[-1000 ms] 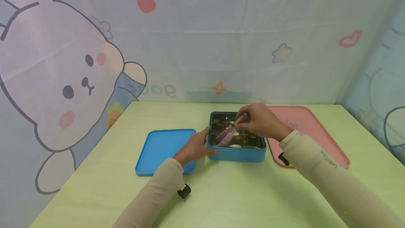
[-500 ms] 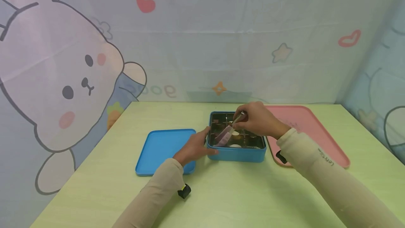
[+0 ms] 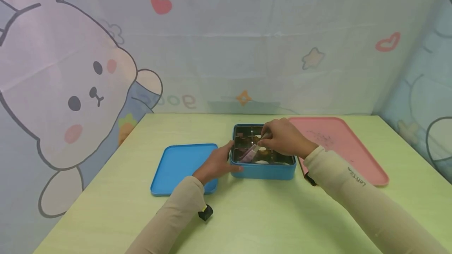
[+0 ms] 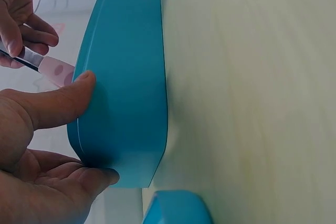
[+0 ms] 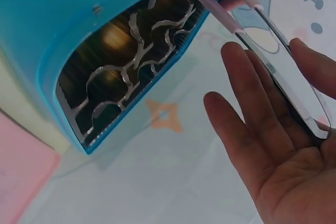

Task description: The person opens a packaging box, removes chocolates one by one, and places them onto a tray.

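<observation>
A blue box stands uncovered on the table, its dark interior parted by clear wavy dividers. My left hand grips its front left corner, thumb on the front wall and fingers along the left side. Metal tongs with pink tips slant down into the front left compartment, held between the thumb and fingers of my right hand. In the right wrist view both tong tips reach past the box rim, their ends hidden inside. Pale round shapes show among the dividers.
A flat blue lid lies left of the box. To the right lies a pink tray, partly behind my right sleeve. A printed cloth hangs along the table's back edge.
My right hand has moved slightly left and lower, taking the tongs deeper into the front left compartment. The tong arms look closer together. My left hand stays on the box corner.
</observation>
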`<state>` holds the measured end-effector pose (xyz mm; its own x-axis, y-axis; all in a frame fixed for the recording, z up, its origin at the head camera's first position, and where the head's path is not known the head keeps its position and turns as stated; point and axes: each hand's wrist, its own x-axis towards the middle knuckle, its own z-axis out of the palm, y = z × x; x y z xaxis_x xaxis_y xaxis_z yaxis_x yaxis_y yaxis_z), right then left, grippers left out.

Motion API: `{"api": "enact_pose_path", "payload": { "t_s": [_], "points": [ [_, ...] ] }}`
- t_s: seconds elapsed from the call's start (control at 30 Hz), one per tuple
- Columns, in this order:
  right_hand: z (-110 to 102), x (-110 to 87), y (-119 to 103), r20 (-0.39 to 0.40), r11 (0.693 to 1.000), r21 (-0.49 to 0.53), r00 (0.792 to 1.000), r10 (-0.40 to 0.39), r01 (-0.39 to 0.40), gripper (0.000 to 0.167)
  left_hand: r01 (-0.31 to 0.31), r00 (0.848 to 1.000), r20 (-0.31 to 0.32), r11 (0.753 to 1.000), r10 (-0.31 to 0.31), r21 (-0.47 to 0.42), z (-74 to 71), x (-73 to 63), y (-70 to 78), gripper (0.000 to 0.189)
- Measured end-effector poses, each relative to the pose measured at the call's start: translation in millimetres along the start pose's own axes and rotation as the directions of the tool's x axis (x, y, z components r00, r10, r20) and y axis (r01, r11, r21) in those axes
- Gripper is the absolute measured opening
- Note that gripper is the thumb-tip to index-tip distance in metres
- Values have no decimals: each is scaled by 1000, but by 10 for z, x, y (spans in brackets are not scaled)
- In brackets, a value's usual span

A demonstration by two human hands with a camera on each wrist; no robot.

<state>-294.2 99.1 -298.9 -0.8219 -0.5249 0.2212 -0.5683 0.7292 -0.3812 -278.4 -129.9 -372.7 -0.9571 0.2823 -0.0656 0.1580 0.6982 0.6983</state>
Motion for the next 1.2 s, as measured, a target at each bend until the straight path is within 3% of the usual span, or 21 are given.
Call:
{"api": "enact_pose_path", "payload": {
  "t_s": [0.13, 0.37, 0.53, 0.67, 0.77, 1.07, 1.2],
  "points": [
    [17, -25, 30, -24, 999, 32, 1000, 2, -2, 20, 3, 1000, 5, 1000, -3, -7, -6, -15, 10, 98],
    [57, -77, 171, -71, 978, 203, 995, 65, -49, 19, -6, 1000, -12, 1000, 6, -9, 7, -23, -5, 98],
    [59, -115, 292, -67, 931, 341, 984, 165, -133, 21, -19, 1000, -15, 1000, 19, -15, 6, -19, -12, 98],
    [41, -143, 373, -80, 906, 380, 969, 234, -187, 23, -23, 1000, -20, 999, 23, -22, 6, -12, -11, 98],
    [7, -182, 405, -82, 880, 433, 964, 254, -195, 22, -16, 1000, -19, 1000, 16, -24, 6, -13, -7, 99],
    [-182, -340, 491, -56, 747, 640, 960, 276, -177, 36, -15, 1000, -25, 999, 14, -41, 5, -4, -15, 99],
    [-272, -427, 563, -64, 733, 650, 948, 313, -198, 42, -10, 1000, -21, 999, 9, -53, 11, 0, -20, 99]
  ]
}}
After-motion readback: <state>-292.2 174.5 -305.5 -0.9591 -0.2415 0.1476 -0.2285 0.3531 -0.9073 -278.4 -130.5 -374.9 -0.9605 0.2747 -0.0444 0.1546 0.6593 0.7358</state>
